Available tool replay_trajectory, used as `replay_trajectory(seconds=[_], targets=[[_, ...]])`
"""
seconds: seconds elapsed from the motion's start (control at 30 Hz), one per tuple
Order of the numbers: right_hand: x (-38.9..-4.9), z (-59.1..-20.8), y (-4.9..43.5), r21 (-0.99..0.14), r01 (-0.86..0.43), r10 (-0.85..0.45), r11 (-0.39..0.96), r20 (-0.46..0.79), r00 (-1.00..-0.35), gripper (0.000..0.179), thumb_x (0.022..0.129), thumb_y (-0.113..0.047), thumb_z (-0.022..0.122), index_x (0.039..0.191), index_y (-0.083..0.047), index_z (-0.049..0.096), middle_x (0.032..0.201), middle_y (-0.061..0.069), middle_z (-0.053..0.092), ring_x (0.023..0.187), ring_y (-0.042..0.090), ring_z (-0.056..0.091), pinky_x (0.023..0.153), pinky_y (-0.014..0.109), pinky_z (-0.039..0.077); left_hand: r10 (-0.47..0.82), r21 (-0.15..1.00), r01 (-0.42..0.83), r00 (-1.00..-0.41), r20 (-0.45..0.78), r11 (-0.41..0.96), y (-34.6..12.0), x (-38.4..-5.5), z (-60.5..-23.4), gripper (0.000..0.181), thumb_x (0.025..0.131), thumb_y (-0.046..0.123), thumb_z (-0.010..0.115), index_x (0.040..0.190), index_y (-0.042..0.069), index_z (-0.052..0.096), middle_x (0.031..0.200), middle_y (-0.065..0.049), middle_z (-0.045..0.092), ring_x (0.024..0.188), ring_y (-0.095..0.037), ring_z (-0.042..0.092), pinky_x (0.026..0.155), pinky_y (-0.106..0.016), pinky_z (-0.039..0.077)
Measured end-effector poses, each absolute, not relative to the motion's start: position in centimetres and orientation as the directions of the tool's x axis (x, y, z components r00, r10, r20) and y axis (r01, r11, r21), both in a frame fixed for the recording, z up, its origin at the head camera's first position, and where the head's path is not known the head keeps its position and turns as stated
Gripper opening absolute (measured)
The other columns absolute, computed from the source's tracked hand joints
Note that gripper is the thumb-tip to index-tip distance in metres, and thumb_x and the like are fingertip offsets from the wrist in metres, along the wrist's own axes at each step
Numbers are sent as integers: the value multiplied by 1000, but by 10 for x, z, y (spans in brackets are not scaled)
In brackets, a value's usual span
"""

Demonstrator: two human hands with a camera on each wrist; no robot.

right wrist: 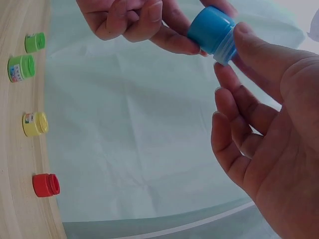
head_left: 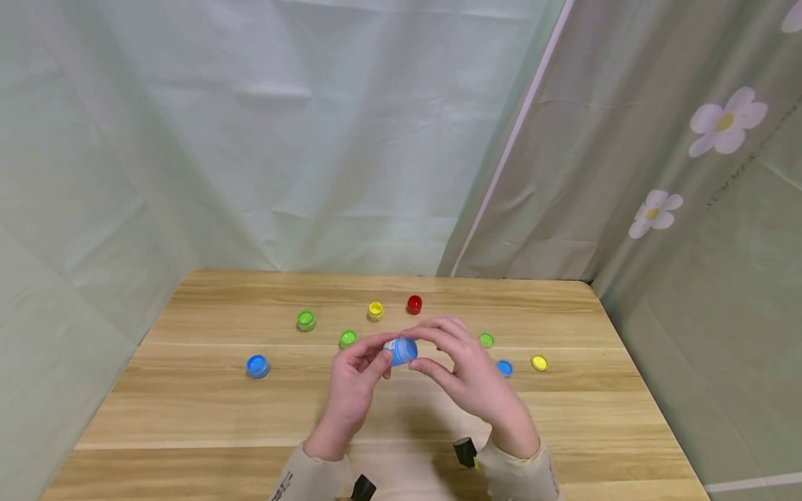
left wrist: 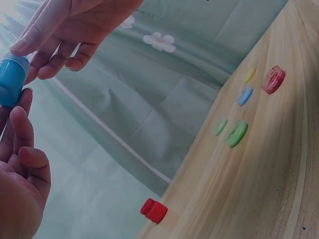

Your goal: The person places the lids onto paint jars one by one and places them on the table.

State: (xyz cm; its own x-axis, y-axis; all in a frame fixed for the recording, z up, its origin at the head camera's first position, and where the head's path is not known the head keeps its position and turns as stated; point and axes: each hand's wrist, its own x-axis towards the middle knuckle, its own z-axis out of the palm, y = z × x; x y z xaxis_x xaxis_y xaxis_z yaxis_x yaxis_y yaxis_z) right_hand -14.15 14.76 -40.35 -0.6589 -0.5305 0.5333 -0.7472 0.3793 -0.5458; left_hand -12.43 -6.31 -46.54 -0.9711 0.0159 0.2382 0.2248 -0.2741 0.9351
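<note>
Both hands meet at a small blue jar (head_left: 401, 351), tilted on its side above the table. My left hand (head_left: 353, 383) grips the jar's body between thumb and fingers. The thumb and index finger of my right hand (head_left: 473, 376) pinch its other end, at the paler ringed rim (right wrist: 226, 47); the remaining right fingers are bent loosely below in the right wrist view. Just beyond the left hand stands a green jar (head_left: 348, 339), partly covered by the fingers. A blue lid (head_left: 505, 368) and a green lid (head_left: 486, 340) lie beyond the right hand.
Another blue jar (head_left: 257, 366) stands at the left. Farther back are a second green jar (head_left: 306, 321), a yellow jar (head_left: 375, 311) and a red jar (head_left: 414, 305). A yellow lid (head_left: 539, 363) lies at the right; a red lid (left wrist: 273, 79) shows in the left wrist view. Curtains (head_left: 351, 139) hang behind.
</note>
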Motion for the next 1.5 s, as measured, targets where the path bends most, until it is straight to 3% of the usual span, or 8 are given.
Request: replay_trajectory(seconds=[0.4,0.67,0.77,0.9,1.07,1.17,1.27,1.5], targets=[[-140,-404,146,-607,-654,-449,451,479,-754,30,94,-25,85,122,-23,74,110,-13,70,103,15,61,79,41,54,39,920,277,-953,299,-276,-63,-124,-467,30,94,-3,79,123,-4,73,96,-2,66,83,-12,58,71,-21,51],[-140,-404,145,-634,-561,-381,533,412,-828,17,94,-33,85,100,-24,72,93,-20,68,91,11,60,73,37,52,60,918,312,-940,336,-246,-61,-124,-468,33,89,-7,81,121,-1,74,91,-1,65,80,-12,58,69,-20,49],[-139,-406,145,-636,-545,-371,547,400,-838,15,102,-31,74,90,-24,70,88,-19,64,87,10,58,73,36,52,63,923,307,-942,329,-233,-61,-123,-468,33,90,-6,80,122,-3,73,90,1,66,80,-12,58,70,-21,48],[-140,-407,146,-642,-539,-372,545,391,-842,35,113,-30,54,81,-24,65,83,-12,62,85,10,58,75,34,51,41,929,284,-953,301,-237,-60,-123,-468,32,92,-6,78,123,-5,72,91,1,67,80,-12,58,70,-21,49],[-140,-405,150,-657,-570,-383,494,424,-821,19,113,-29,57,121,-21,72,116,-6,70,105,14,62,85,38,54,24,936,245,-965,260,-253,-60,-123,-467,30,96,-5,75,126,-7,70,93,-1,66,78,-11,57,69,-21,49],[-140,-403,154,-611,-652,-446,448,479,-756,42,105,-20,71,146,-19,63,140,-4,64,126,19,57,97,41,52,36,941,224,-970,240,-252,-60,-123,-466,29,101,-2,70,129,-8,69,99,0,68,77,-11,56,69,-21,50],[-141,-402,155,-546,-735,-522,403,523,-674,57,97,-14,81,150,-17,61,148,-1,61,136,24,53,108,44,48,44,943,213,-972,231,-254,-60,-122,-466,28,104,1,67,131,-9,68,104,1,70,77,-10,57,70,-20,51],[-144,-402,151,-479,-799,-571,365,562,-598,48,95,-10,82,140,-16,68,136,-4,69,129,22,58,110,40,47,40,935,235,-966,254,-266,-61,-122,-466,28,106,3,64,130,-13,65,109,1,72,78,-9,58,69,-19,51]])
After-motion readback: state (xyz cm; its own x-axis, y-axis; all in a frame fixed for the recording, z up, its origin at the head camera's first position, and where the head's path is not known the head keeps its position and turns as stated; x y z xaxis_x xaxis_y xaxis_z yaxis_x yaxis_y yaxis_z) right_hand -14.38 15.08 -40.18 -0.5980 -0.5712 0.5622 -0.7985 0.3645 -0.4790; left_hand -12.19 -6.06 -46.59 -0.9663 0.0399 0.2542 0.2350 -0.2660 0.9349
